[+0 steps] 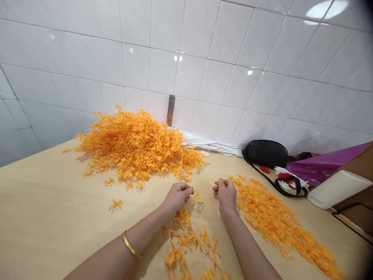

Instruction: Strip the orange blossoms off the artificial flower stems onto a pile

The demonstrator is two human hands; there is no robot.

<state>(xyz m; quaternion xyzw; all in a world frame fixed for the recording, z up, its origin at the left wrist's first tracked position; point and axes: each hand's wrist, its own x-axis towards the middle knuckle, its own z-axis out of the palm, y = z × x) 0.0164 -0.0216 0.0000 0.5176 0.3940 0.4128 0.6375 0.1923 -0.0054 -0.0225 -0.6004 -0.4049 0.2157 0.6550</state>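
My left hand (179, 196) is closed in a pinch above the middle of the table, and a blurred orange plastic flower piece (197, 195) hangs at its fingertips. To its right, my right hand (225, 193) is pinched too, with a small orange bit showing at the fingers; its exact shape is hidden. The hands are apart. Between my forearms lies a loose chain of orange flower pieces (186, 239) on thin orange stems. A heap of orange flower pieces (136, 147) rises beyond my left hand. Past my right hand stretches a long band of them (274, 217).
A pale wooden table (58, 217) meets a white tiled wall (192, 46). At the back right are a black bag (266, 153) with a strap, red and white flowers (287, 179), a purple sheet (326, 165) and a cream container (339, 188). White cloth (212, 144) lies along the wall.
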